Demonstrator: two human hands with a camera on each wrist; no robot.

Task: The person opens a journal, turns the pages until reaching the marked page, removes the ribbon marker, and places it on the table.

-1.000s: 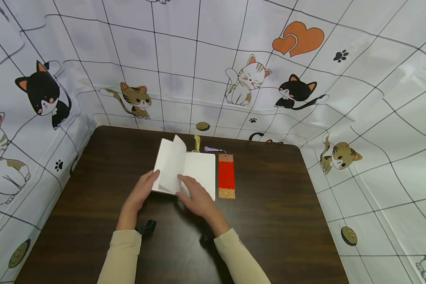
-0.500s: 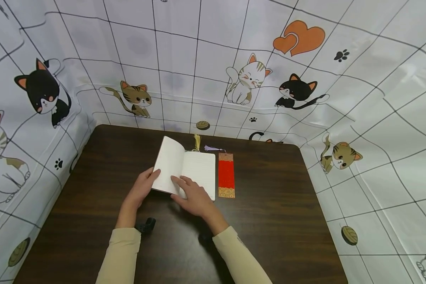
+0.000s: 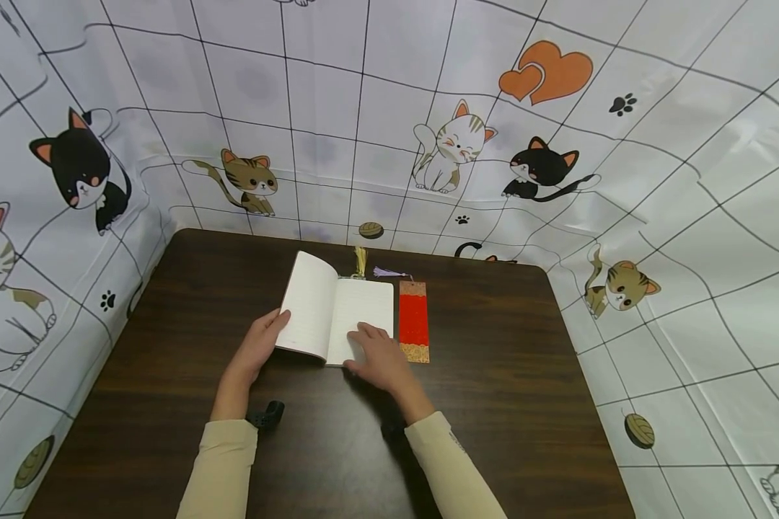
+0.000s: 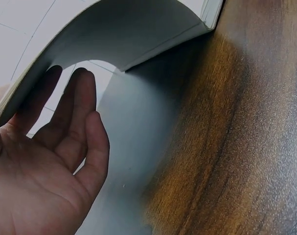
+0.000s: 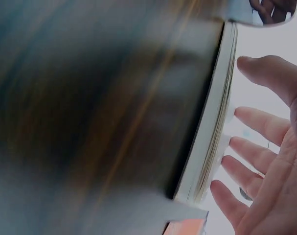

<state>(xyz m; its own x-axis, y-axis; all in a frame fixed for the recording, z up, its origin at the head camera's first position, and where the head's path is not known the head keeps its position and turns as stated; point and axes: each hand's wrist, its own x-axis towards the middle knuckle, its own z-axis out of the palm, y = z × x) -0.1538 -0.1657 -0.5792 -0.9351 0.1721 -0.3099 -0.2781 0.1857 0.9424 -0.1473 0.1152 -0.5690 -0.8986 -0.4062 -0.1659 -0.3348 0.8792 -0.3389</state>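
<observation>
An open notebook (image 3: 308, 303) with pale pages lies on the table, its left half lifted. My left hand (image 3: 256, 349) holds that half by the outer edge, thumb on the page. In the left wrist view, fingers (image 4: 84, 98) of this hand are behind the bent cover (image 4: 124, 29). My right hand (image 3: 383, 360) is over the lower right page with its fingers spread. The right wrist view shows those fingers (image 5: 256, 152) at the thick page block (image 5: 212, 127); whether they press it I cannot tell. Right of the notebook lies a red bookmark (image 3: 414, 321) with gold ends.
A purple tassel (image 3: 389, 272) extends from the bookmark's top. A yellow tassel (image 3: 361, 261) sticks out behind the notebook. Around the dark wooden table (image 3: 526, 404) hangs a white grid-patterned cloth (image 3: 337, 144) with cartoon cats. A black device (image 3: 269, 416) is at the left wrist.
A loose leaf that stood up mid-notebook has gone over to the left. My right hand has moved from the middle fold to the right page. The left hand keeps its hold.
</observation>
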